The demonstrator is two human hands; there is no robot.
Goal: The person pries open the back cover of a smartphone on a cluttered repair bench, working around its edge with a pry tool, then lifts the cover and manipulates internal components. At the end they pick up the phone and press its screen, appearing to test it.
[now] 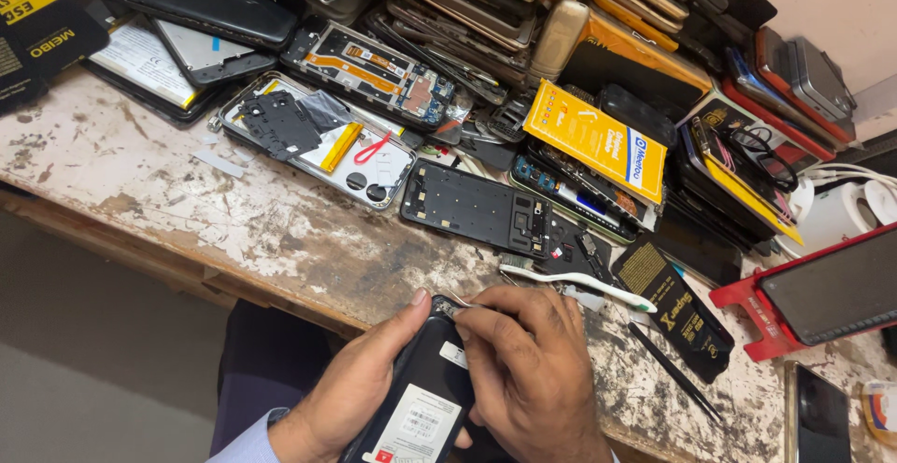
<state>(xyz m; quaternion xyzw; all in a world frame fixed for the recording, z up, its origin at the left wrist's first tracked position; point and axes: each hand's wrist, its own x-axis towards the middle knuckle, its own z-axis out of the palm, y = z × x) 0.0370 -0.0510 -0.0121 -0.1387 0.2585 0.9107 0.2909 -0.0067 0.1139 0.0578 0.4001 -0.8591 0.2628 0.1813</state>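
- Head view: a black phone is held at the lower centre of the frame, at the near edge of the worn surface.
- It is cupped from the left by the left hand, its grip closed around the body.
- A thin metal tool is pinched by the right hand at the phone's top edge.
- A white toothbrush and a black frame lie just beyond; stacked phone parts crowd the upper frame.

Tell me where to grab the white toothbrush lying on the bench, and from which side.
Take the white toothbrush by its bare handle, about mid-length, from above with fingers across its width. It lies flat on the worn bench, bristle end to the left near the right hand; the black tool lies clear of it.
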